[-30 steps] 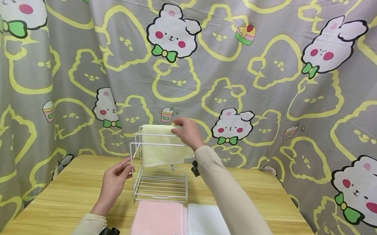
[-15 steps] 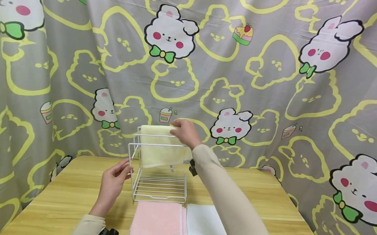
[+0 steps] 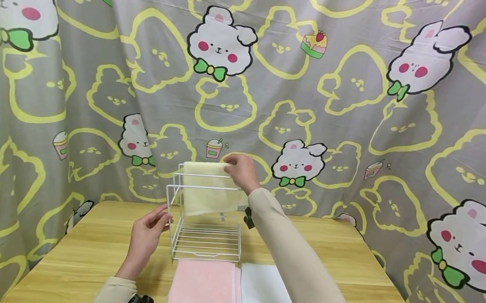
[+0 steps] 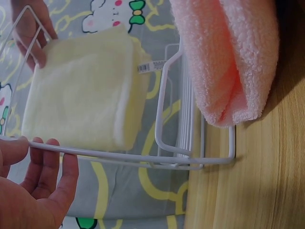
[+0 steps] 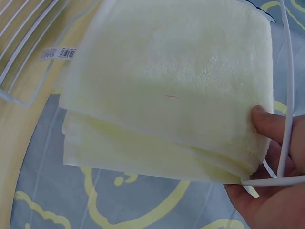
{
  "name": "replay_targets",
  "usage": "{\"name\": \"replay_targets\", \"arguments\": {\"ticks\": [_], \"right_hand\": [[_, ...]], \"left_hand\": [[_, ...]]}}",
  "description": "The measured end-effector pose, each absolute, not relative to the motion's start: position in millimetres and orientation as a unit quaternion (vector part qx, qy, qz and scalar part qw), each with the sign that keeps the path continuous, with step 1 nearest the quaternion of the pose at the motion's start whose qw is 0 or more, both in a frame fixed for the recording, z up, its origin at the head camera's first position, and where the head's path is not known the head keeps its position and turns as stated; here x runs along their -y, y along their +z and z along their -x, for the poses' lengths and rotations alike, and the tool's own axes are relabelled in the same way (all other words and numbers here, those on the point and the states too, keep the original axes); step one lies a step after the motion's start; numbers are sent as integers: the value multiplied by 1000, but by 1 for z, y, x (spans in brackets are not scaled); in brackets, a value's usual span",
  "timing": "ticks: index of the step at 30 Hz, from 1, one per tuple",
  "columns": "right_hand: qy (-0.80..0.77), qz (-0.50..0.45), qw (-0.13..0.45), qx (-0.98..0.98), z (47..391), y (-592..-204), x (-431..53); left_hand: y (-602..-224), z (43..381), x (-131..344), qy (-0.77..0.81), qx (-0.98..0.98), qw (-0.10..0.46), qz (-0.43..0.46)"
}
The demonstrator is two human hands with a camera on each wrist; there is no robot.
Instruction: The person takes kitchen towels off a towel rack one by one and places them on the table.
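A white wire rack (image 3: 205, 254) stands on the table, with a folded pale yellow towel (image 3: 207, 198) hanging over its rear top bar. My left hand (image 3: 146, 234) grips the rack's left upright, thumb on one side of the wire and fingers on the other, as the left wrist view shows. At the towel's upper right corner, my right hand (image 3: 244, 174) pinches the cloth. The right wrist view shows the thumb (image 5: 267, 121) on the towel's face and the fingers behind, close to the rack's wire. A printed label (image 5: 59, 53) sticks out from the towel's lower edge.
A folded pink towel (image 3: 201, 286) lies on the wooden table (image 3: 76, 257) just in front of the rack. Beside it on the right is a folded white towel (image 3: 268, 291), partly covered by my right sleeve. A patterned curtain (image 3: 335, 125) hangs behind the table.
My right hand shifts very slightly along the towel's top edge to the right. The left hand keeps its grip on the rack, and the towels stay where they were.
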State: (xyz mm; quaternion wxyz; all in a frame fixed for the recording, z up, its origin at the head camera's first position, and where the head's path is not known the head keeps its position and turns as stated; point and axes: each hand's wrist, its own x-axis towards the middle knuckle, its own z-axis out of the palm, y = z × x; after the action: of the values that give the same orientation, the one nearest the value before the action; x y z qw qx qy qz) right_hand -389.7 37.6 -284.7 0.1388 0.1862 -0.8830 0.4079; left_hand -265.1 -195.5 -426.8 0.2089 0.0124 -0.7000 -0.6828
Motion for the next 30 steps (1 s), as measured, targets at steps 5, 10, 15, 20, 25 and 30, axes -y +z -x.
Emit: {"name": "replay_targets", "arguments": {"ticks": [5,10,15,20,25,30], "right_hand": [[424,-178,164,873,388,-285,-39],[444,-175,182,860,384,-287,-41],[429,-178,214,860,382,-288,-41],[414,-190,243,856,382,-287,-40],[425,-195,250,848,380,-283,-42],[432,-208,255,840,375,-277,-45]], "left_hand": [[-425,265,195,-684,698,210,-12],[-424,264,194,-689,693,212,-10],[-426,264,194,-690,692,213,-10],[-429,266,195,-691,691,212,-15],[-429,266,196,-688,695,208,-11],[-428,265,197,-689,695,206,-10]]}}
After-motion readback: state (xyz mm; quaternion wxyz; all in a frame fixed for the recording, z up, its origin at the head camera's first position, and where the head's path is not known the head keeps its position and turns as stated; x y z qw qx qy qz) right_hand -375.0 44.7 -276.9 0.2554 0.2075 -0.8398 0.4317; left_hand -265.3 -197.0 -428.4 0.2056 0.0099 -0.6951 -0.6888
